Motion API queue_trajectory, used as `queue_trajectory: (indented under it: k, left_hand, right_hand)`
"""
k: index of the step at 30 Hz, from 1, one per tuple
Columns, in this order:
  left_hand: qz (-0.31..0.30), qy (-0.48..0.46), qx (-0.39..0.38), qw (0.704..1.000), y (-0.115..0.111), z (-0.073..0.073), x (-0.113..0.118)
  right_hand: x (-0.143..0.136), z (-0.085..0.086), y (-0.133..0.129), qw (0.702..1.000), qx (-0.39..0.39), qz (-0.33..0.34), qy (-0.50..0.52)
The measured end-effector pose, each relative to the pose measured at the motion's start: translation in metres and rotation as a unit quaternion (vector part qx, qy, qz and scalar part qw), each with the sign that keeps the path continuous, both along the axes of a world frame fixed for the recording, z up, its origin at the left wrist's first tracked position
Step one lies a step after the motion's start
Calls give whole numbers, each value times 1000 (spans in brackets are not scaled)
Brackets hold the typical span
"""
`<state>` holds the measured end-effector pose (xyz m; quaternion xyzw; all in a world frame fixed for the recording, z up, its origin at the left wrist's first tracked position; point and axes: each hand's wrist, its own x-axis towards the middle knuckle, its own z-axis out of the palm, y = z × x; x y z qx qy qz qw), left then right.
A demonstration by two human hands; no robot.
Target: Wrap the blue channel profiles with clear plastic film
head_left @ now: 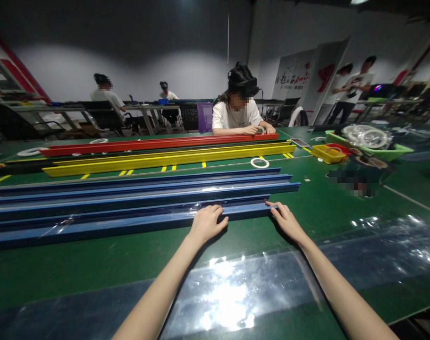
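A long blue channel strip [137,221] lies across the green table in front of me, its groove facing up with clear film showing in it. My left hand [208,222] is on its right part, fingers curled over the near wall and thumb against the front side. At the strip's right end, my right hand [284,219] grips the tip between index finger and thumb. Just behind lie more blue channel strips [236,191], parallel to it. A wide sheet of clear plastic film [271,278] is spread beneath my forearms, shining with reflected light.
Beyond are yellow [172,159] and red channel strips [158,143] and a white tape ring [259,163]. A co-worker [238,111] sits opposite, hands at the red strip's end. At right stand a green tray [395,150] with clear-wrapped rings and a yellow tray [328,153].
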<state>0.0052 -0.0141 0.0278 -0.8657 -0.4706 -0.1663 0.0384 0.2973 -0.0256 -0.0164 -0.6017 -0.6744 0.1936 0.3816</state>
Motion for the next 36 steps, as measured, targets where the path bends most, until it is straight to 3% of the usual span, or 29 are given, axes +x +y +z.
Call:
queue_trajectory:
  k: [36]
  left_hand:
    - [26,33,-18,999,-2,6,3]
  right_hand:
    - [1,1,-1,1000,9,-15,-10]
